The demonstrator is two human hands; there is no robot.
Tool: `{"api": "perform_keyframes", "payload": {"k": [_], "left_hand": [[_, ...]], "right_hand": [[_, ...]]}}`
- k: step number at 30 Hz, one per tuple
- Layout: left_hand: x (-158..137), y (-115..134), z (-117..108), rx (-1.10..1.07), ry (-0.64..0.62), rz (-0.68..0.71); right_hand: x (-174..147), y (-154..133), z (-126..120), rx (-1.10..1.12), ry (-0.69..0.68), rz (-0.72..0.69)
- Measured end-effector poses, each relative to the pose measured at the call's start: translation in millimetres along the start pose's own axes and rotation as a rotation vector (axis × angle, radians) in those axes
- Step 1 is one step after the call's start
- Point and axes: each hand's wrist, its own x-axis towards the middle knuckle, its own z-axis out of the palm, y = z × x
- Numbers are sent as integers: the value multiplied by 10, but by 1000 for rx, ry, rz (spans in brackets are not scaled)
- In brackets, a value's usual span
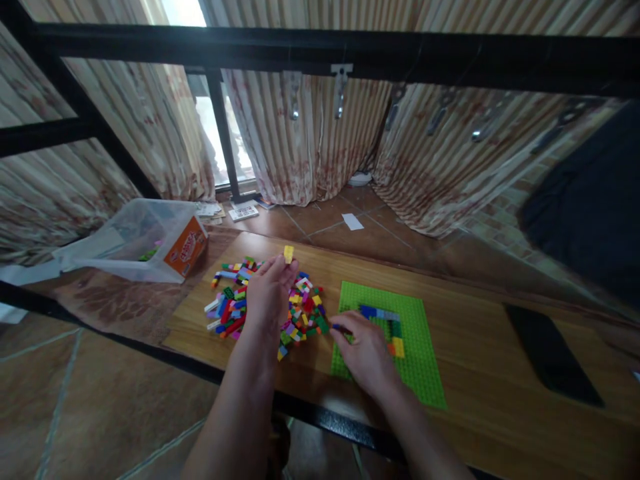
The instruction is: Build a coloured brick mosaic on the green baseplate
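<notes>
My left hand (270, 287) is raised over a pile of loose toy bricks (234, 313), pinching a yellow brick (289, 254) at its fingertips. Over the left part of a green baseplate (423, 360) is my right hand (367, 353), its thumb and fingers closed together. A small dark blue brick (343, 327) shows between those fingertips, partly covered. Blue, grey, green, orange and yellow bricks (398, 347) form a joined row with a corner on the baseplate. The right hand hides part of the plate's left side, and the left hand covers the middle of the pile.
A clear plastic bin (135, 233) with an orange label lies left of the wooden table (475, 347). Toward the table's right end rests a dark flat panel (553, 353). A black metal rail (320, 50) with hanging clips crosses above, in front of striped curtains.
</notes>
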Motion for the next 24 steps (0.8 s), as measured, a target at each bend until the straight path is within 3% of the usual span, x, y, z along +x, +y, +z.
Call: {"api": "perform_keyframes", "payload": {"k": [6,13,15,20,24], "left_hand": [[-40,22,-33,14,-58,-122],[-124,-73,42,181,-190,-157],[-141,-111,57,202,-231,-164],[-229,-276,131,289,-316,-202],[-364,-453,231,385,-390,-238]], "right_hand": [[58,19,125,-67,-22,-18],[87,0,131,0,-49,-37],[88,-13,93,34,-10,-17],[125,19,-96,124,258,93],[141,53,-249,111,251,103]]}}
